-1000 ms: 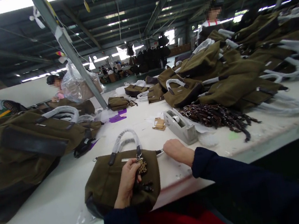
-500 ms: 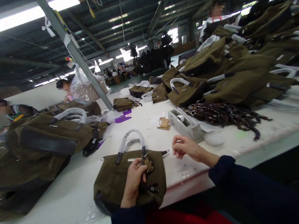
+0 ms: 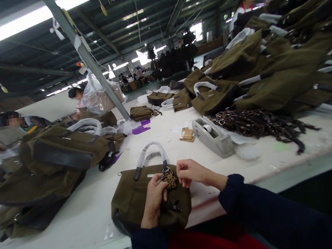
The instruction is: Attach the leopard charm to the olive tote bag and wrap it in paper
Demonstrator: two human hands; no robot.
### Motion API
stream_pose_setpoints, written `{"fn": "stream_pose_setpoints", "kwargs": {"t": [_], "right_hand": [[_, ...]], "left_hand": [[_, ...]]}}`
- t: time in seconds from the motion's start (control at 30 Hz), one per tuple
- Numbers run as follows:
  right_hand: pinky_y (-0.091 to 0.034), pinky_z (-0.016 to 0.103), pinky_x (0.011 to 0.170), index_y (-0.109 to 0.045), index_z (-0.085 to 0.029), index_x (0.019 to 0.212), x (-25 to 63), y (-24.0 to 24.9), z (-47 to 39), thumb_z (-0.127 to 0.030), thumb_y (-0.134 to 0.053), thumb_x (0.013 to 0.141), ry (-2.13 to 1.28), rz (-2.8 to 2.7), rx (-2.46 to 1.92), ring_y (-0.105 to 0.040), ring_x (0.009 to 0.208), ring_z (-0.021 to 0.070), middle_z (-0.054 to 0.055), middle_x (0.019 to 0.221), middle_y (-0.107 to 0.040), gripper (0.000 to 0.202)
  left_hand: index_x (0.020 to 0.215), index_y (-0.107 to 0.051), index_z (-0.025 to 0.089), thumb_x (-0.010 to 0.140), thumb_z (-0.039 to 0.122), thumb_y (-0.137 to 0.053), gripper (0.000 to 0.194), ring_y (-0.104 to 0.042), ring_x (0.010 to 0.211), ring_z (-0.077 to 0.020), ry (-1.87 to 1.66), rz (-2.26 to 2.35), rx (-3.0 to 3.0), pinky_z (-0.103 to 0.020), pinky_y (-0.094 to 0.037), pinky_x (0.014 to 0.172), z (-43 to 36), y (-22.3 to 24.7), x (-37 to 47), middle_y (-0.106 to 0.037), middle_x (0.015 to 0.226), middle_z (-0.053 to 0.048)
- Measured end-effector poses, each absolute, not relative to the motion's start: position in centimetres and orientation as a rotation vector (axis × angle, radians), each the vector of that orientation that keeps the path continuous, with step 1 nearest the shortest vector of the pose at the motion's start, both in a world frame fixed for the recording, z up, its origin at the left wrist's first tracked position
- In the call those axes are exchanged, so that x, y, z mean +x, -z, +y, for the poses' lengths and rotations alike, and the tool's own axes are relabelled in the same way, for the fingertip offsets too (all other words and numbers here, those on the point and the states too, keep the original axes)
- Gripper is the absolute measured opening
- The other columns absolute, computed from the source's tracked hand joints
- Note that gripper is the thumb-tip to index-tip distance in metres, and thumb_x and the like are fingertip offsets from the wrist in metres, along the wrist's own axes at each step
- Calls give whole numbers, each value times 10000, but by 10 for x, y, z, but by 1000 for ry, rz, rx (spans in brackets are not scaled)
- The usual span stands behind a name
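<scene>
Pale tabletop (image 3: 86, 218) runs across my view, its near edge slanting upward to the right. At that edge I have the olive handbag (image 3: 126, 196), its base reaching the rim and its plastic-wrapped handles (image 3: 150, 150) standing up. With my left hand (image 3: 153, 195) I pinch the leopard-print charm (image 3: 170, 179) near the foot of a handle, thumb and fingers closed on it. Just beside the charm, my right hand (image 3: 193, 172) has its fingers curled inward; I cannot tell whether it grips anything. A dark tassel (image 3: 174, 205) lies below the charm. Beyond the right hand sits the grey tape dispenser (image 3: 213, 138), a cardboard piece (image 3: 187, 134) by its left side and dark straps (image 3: 255, 122) heaped behind and to its right. White surface shows between handbag and dispenser, and a wider strip separates the handbag from the left bag pile (image 3: 56, 156). Farther right, a bag heap (image 3: 295, 77) bounds the space; purple pieces (image 3: 141, 129) lie near the metal post (image 3: 91, 56).
</scene>
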State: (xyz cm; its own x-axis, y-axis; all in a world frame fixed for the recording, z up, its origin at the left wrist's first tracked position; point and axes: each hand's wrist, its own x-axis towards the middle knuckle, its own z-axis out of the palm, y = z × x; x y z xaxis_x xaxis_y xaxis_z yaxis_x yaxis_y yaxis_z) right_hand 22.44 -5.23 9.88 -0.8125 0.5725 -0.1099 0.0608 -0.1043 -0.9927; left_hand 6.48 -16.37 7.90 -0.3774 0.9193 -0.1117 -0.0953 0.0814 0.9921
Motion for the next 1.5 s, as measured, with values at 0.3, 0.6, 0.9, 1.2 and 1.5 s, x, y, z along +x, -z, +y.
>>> {"fn": "stream_pose_setpoints", "kwargs": {"t": [0.3, 0.6, 0.9, 1.2, 1.5], "right_hand": [[-447, 159, 401, -503, -189, 792, 208, -92, -59, -133, -503, 740, -1788, -2007, -707, -590, 450, 104, -70, 530, -548, 77], [-311, 189, 467, -503, -183, 707, 232, -106, -44, -98, -510, 715, -1158, -2363, -790, -500, 454, 76, -55, 576, -546, 86], [-279, 214, 529, -547, -179, 719, 230, -105, -44, -102, -516, 720, -1005, -2422, -850, -491, 510, 89, -37, 607, -580, 83], [-297, 207, 529, -551, -184, 720, 231, -97, -40, -96, -507, 715, -1039, -2391, -841, -507, 506, 91, -44, 598, -585, 99], [-284, 219, 550, -552, -175, 706, 225, -112, -45, -84, -519, 723, -1009, -2443, -853, -480, 531, 95, -29, 613, -588, 98]], "left_hand": [[899, -586, 135, 729, 364, -738, 323, -385, 317, 6, -1442, 1461, 850, -148, -189, 325, -162, -73, 62, -629, 686, 41], [853, -565, 153, 758, 327, -724, 254, -459, 337, -20, -1418, 1476, 819, -137, -274, 314, -165, -71, 61, -614, 689, 48], [862, -596, 150, 750, 315, -725, 238, -450, 343, -20, -1409, 1457, 811, -139, -265, 303, -166, -75, 63, -621, 701, 35], [879, -632, 143, 734, 316, -742, 251, -446, 370, -18, -1438, 1449, 816, -145, -292, 309, -166, -73, 61, -613, 707, 37], [844, -632, 137, 703, 320, -763, 265, -431, 357, -17, -1428, 1467, 809, -148, -251, 305, -165, -76, 63, -609, 671, 40]]}}
